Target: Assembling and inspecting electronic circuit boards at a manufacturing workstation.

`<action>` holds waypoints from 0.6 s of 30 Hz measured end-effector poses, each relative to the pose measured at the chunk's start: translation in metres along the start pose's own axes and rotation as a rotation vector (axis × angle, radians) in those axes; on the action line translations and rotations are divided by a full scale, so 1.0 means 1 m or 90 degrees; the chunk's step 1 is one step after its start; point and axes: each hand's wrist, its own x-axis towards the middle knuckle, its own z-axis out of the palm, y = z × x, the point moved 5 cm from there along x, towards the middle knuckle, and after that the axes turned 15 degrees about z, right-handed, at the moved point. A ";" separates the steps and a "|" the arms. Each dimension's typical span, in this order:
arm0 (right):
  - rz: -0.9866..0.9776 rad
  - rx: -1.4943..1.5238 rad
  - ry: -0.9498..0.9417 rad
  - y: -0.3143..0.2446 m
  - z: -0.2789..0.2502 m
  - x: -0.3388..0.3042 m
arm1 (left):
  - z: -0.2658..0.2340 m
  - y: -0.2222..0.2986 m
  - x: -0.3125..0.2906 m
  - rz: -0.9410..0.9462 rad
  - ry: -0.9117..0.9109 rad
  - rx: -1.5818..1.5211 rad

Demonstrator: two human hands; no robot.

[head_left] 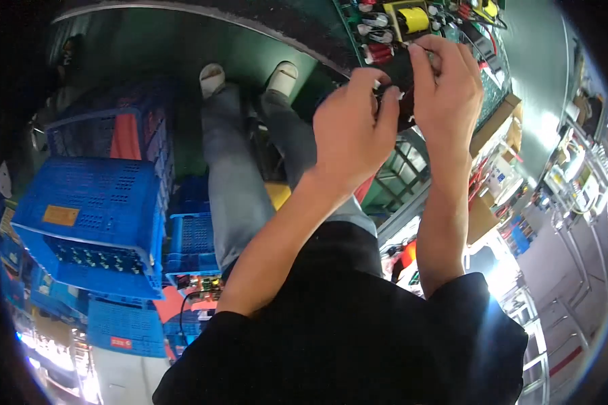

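Observation:
My left hand (355,131) is closed, thumb and fingers curled together just below a circuit board (353,30). Small white bits show at its fingertips; what they belong to is too small to tell. My right hand (449,88) is closed too, its thumb and forefinger pinched at the board's near edge, beside a yellow-wrapped transformer (413,19). Whatever lies in that pinch is hidden by the fingers. Red cylindrical parts (378,53) stand on the board between the two hands. A dark patch below the board, between my hands, cannot be made out.
Blue plastic crates (88,196) are stacked at my left, one holding rows of small parts. A lower blue crate (194,236) stands by my leg, near another board with components (206,291). Cardboard (496,125) and wires lie along the bench at right.

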 end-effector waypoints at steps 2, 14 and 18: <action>-0.010 -0.015 -0.016 -0.001 0.000 0.003 | 0.011 -0.006 -0.004 0.008 -0.012 -0.032; 0.080 0.051 0.005 0.007 0.000 -0.002 | 0.015 -0.020 -0.009 0.098 -0.017 -0.035; 0.035 0.024 0.032 0.002 0.001 -0.004 | 0.006 -0.025 -0.004 0.154 0.063 -0.017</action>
